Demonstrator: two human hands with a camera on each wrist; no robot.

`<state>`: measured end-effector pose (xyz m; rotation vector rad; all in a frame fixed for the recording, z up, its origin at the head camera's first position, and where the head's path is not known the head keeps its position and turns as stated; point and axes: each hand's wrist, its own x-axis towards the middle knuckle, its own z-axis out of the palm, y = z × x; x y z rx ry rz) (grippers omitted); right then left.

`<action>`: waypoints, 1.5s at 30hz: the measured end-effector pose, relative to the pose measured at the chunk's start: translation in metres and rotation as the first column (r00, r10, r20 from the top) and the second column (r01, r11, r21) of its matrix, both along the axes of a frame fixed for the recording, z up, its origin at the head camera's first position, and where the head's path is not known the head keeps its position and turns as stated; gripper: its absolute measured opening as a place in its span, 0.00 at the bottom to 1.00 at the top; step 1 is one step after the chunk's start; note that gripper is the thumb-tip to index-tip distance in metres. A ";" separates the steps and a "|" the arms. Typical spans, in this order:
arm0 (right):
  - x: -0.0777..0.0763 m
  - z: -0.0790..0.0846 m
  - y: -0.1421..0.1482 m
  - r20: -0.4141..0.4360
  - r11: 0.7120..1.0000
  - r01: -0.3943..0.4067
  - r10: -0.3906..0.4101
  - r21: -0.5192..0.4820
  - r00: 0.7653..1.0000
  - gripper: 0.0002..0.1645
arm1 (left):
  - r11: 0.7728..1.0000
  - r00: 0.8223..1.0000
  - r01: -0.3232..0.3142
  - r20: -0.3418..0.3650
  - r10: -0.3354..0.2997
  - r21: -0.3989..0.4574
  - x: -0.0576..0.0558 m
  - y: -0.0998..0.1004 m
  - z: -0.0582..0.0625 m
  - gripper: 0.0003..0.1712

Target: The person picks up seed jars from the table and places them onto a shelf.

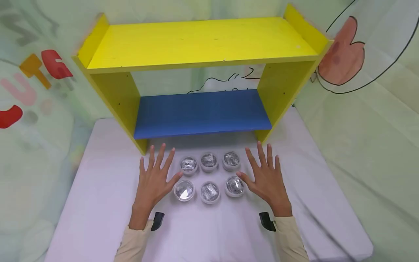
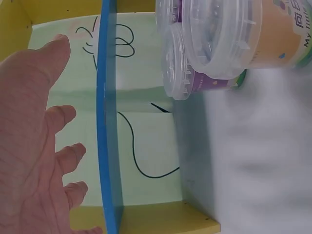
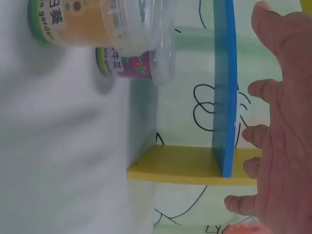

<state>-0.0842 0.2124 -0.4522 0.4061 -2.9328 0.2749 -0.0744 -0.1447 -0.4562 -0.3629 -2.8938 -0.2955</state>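
Observation:
Several small clear-lidded plastic tubs stand in two rows of three between my hands. One at the front left (image 1: 184, 190) and one at the front right (image 1: 234, 186) show silvery contents through their lids. My left hand (image 1: 153, 183) is spread palm down left of the tubs, its thumb tip close to them. On the other side my right hand (image 1: 269, 180) is also spread, its thumb tip overlapping the front right tub's edge in the head view. Neither hand holds anything. Wrist views show an orange-labelled tub (image 2: 278, 34) and a purple-labelled tub (image 3: 139, 63).
Behind the tubs stands a yellow shelf unit (image 1: 203, 42) with a blue middle shelf (image 1: 203, 112). A white cloth (image 1: 209, 233) covers the table. Pale hanging fabric with printed drawings surrounds it. Black devices (image 1: 158, 221) sit at both wrists.

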 end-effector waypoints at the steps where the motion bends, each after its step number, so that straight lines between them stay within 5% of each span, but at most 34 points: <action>1: 0.000 0.000 -0.001 0.006 1.000 -0.001 0.001 -0.001 1.000 0.51 | 1.000 1.000 0.004 -0.002 -0.004 -0.004 0.000 0.001 0.000 0.46; 10: -0.009 0.006 -0.026 0.075 0.997 -0.070 0.071 -0.007 0.995 0.50 | 1.000 1.000 0.029 0.003 -0.029 -0.005 -0.004 0.006 0.006 0.45; 13: -0.014 0.011 -0.045 0.107 0.990 -0.142 0.143 -0.023 0.984 0.47 | 0.994 0.997 0.049 0.062 -0.056 0.101 -0.007 0.002 0.006 0.42; 17: -0.022 0.018 -0.069 0.142 0.966 -0.255 0.259 -0.042 0.955 0.42 | 0.950 0.972 0.065 0.195 -0.129 0.305 -0.012 -0.006 0.008 0.36; 20: -0.027 0.024 -0.085 0.174 0.941 -0.329 0.338 -0.079 0.925 0.39 | 0.927 0.961 0.024 0.247 -0.125 0.374 -0.018 -0.016 0.018 0.30; 23: -0.031 0.031 -0.100 0.234 0.921 -0.367 0.388 -0.130 0.891 0.36 | 0.910 0.982 -0.009 0.176 -0.070 0.414 -0.026 -0.030 0.040 0.25; 26: -0.036 0.035 -0.114 0.287 0.916 -0.368 0.399 -0.159 0.871 0.36 | 0.879 1.000 -0.001 -0.026 0.016 0.477 -0.038 -0.045 0.069 0.21; 28: -0.039 0.036 -0.124 0.306 0.916 -0.368 0.401 -0.160 0.864 0.38 | 0.854 0.977 0.019 -0.190 0.094 0.521 -0.047 -0.054 0.091 0.19; 31: -0.047 0.034 -0.138 0.317 0.913 -0.374 0.408 -0.165 0.856 0.40 | 0.796 0.900 0.032 -0.364 0.240 0.605 -0.059 -0.066 0.122 0.19; 35: -0.056 0.024 -0.153 0.373 0.928 -0.345 0.372 -0.140 0.850 0.42 | 0.712 0.799 0.070 -0.466 0.379 0.699 -0.077 -0.074 0.159 0.23; 40: -0.060 0.007 -0.163 0.433 0.940 -0.338 0.326 -0.050 0.841 0.43 | 0.665 0.696 0.136 -0.548 0.463 0.734 -0.104 -0.078 0.188 0.27; 42: -0.060 0.003 -0.165 0.434 0.937 -0.347 0.323 -0.025 0.841 0.44 | 0.672 0.699 0.149 -0.558 0.448 0.726 -0.116 -0.080 0.197 0.29; 45: -0.058 -0.001 -0.167 0.416 0.935 -0.354 0.326 -0.012 0.849 0.44 | 0.673 0.772 0.138 -0.505 0.387 0.727 -0.133 -0.084 0.206 0.30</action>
